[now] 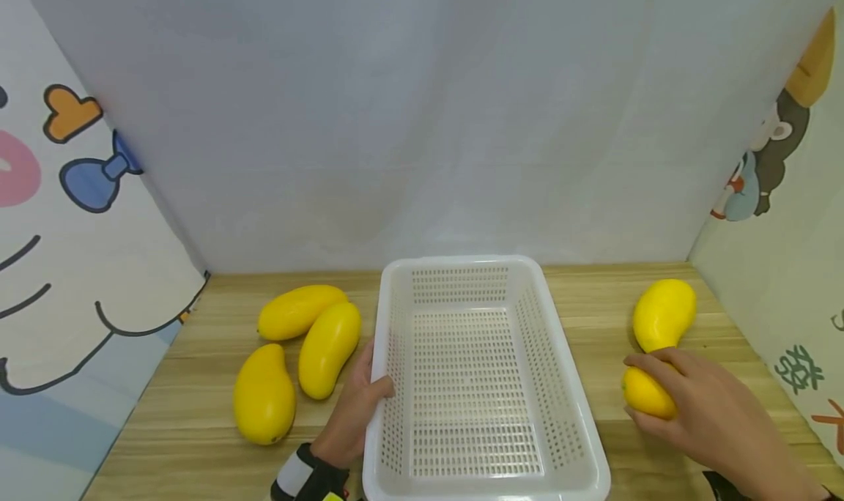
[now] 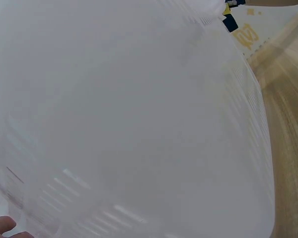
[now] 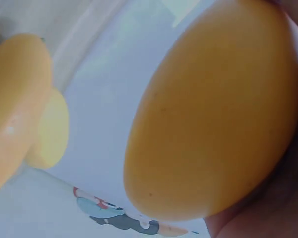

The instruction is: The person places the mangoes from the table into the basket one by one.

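Observation:
A white perforated plastic basket [image 1: 570, 384] stands in the middle of the wooden table. My left hand [image 1: 359, 406] grips its left wall, thumb over the rim and the other fingers outside; in the left wrist view the basket [image 2: 139, 109] fills most of the picture. On the right, my right hand [image 1: 708, 406] holds a yellow mango [image 1: 648, 392], fingers and thumb curled round its sides. This mango [image 3: 213, 114] looms large in the right wrist view. Just beyond that hand lies another mango [image 1: 666, 310]. Two mangoes show at the left of the right wrist view, one [image 3: 17, 104] overlapping the other [image 3: 54, 131].
Left of the basket lie three more mangoes: one at the back [image 1: 300, 312], one nearer the basket [image 1: 330, 351] and one in front [image 1: 265, 395]. A pale wall [image 1: 422, 120] rises behind the table, with cartoon-printed panels at both sides.

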Motion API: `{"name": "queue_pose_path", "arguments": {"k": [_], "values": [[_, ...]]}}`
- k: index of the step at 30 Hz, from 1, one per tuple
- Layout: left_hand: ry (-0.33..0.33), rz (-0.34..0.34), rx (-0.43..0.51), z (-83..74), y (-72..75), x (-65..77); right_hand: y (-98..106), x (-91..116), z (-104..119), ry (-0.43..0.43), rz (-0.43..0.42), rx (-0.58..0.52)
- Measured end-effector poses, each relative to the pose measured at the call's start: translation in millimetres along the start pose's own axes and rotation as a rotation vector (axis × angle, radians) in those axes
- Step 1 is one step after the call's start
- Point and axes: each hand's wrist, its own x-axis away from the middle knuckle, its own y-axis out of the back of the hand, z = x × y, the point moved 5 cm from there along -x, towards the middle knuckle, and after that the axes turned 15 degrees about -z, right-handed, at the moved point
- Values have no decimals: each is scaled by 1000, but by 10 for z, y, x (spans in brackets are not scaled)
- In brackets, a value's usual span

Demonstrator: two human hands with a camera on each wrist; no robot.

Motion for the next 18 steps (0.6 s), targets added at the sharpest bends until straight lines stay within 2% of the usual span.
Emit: {"name": "queue_pose_path", "arguments": {"k": [5,18], "values": [[7,-9,2,6,3,-1,47,-140,62,76,-56,-15],[15,4,16,-11,-8,4,87,-493,257,111,-51,-31]]}}
